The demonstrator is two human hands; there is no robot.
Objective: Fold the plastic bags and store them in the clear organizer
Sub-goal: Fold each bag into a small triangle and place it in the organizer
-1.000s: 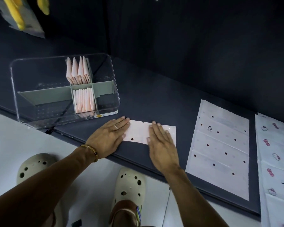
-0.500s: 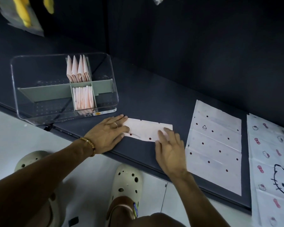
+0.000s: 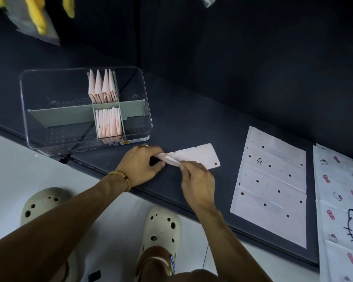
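The clear organizer [image 3: 86,110] stands at the left end of the dark worktop [image 3: 192,123], with two of its middle compartments already packed with folded pink bags [image 3: 109,123]. Just in front of its right corner, the left hand [image 3: 140,166] has its fingers curled round the near end of the folded strip [image 3: 196,157], pinching the start of a turned corner, while the right hand [image 3: 198,182], just right of the left, pinches the same raised flap from the front edge. To do this fold well, I would judge the flap should be drawn diagonally so its edge lines up with the strip's long side, then creased flat with a fingertip before the next turn; the thin plastic looks slippery, so the left hand ought to pin the end firmly. Further right of the organizer lie a flat dotted bag [image 3: 271,190] and, beyond it, a cartoon-cat bag [image 3: 340,200], both unfolded. A second ago both palms lay flat on the strip, smoothing it; half a second ago the right hand's fingers were working at its edge, and now the corner is lifted off the worktop.
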